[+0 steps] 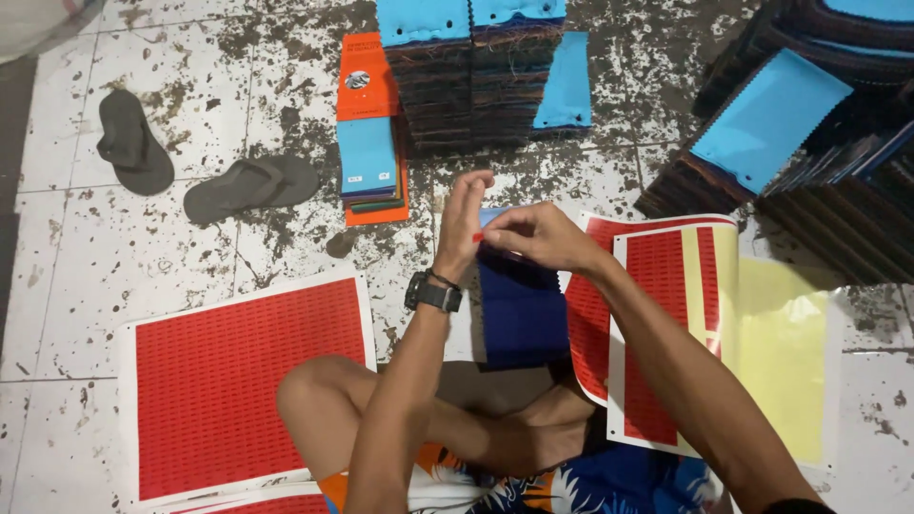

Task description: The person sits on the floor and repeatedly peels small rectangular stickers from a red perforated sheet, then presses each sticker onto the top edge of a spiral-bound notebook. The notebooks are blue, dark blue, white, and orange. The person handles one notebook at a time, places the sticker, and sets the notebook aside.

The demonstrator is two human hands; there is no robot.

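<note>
My left hand (pixel 464 221) is raised upright with a black watch on its wrist, fingers together. My right hand (pixel 535 236) meets it, and a small red sticker (pixel 477 237) shows pinched between the fingertips. Both hands hover over a dark blue fabric swatch stack (pixel 521 319) lying on the floor in front of my crossed legs. A red sticker sheet with a yellow backing (pixel 666 333) lies under my right forearm, partly peeled.
Another red sticker sheet (pixel 243 381) lies at the left. Stacks of swatches with blue covers (pixel 471 71) stand at the back, more at the right (pixel 790 133). An orange swatch booklet (pixel 369 133) and two dark sandals (pixel 190 167) rest on the stained tile floor.
</note>
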